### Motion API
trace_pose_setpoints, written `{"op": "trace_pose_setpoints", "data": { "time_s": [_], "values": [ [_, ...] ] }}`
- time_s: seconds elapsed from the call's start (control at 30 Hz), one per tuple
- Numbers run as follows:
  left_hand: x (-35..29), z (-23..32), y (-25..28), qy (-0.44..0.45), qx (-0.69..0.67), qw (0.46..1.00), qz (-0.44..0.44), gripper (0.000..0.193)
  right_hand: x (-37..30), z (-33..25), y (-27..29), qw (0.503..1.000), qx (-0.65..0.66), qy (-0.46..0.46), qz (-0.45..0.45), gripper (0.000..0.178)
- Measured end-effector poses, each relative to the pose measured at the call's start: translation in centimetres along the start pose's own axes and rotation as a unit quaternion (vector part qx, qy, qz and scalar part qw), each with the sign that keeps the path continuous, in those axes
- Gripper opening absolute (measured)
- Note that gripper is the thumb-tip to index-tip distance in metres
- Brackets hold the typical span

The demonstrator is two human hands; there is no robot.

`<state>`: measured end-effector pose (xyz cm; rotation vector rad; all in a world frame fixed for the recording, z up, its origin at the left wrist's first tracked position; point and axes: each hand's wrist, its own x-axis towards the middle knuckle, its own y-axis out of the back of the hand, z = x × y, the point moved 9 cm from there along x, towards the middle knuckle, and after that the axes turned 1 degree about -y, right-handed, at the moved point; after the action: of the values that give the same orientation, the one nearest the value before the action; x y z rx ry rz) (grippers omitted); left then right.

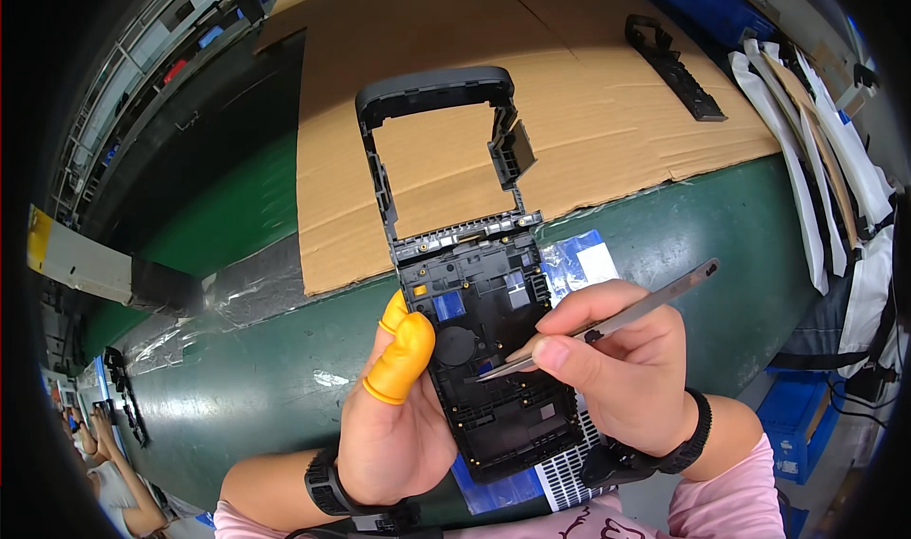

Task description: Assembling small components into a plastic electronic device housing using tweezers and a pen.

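My left hand (394, 425), with yellow finger cots on the thumb and a finger, grips a black plastic housing (493, 302) along its left edge. The housing has an open rectangular frame at its far end and a ribbed, recessed body at the near end. Small blue, yellow and grey patches dot its inside. Metal tweezers (655, 302) are pinched in my right hand (622, 368), slanting down to the left. Their tips reach into the recessed body, low in the middle. Whether anything is between the tips is too small to tell.
Beneath lies a green table (256, 378) with cardboard (569, 112) across its far part. Another black plastic part (678, 69) rests on the cardboard at far right. White-edged sheets (788, 159) and a blue crate (797, 425) are at right. A blue plastic bag (574, 259) lies behind my right hand.
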<state>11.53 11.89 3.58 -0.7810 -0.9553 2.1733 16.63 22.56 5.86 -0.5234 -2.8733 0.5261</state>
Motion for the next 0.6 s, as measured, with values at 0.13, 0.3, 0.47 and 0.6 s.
{"op": "trace_pose_setpoints", "data": {
  "time_s": [0.13,0.3,0.47,0.6],
  "values": [
    [0.00,-0.10,0.13,0.003,-0.004,1.000,-0.004,0.042,0.01,0.18,0.11,1.000,-0.010,-0.007,-0.001,0.016],
    [0.06,-0.11,0.09,-0.002,-0.013,1.000,0.008,0.042,0.08,0.20,0.10,1.000,0.015,-0.014,0.007,0.017],
    [0.11,-0.16,0.02,0.001,-0.009,1.000,-0.010,0.042,0.13,0.35,0.12,1.000,0.012,-0.019,0.005,0.017],
    [0.18,-0.16,-0.15,-0.005,-0.007,1.000,-0.008,0.042,0.17,0.38,0.31,1.000,0.005,-0.016,0.010,0.016]
  ]
}}
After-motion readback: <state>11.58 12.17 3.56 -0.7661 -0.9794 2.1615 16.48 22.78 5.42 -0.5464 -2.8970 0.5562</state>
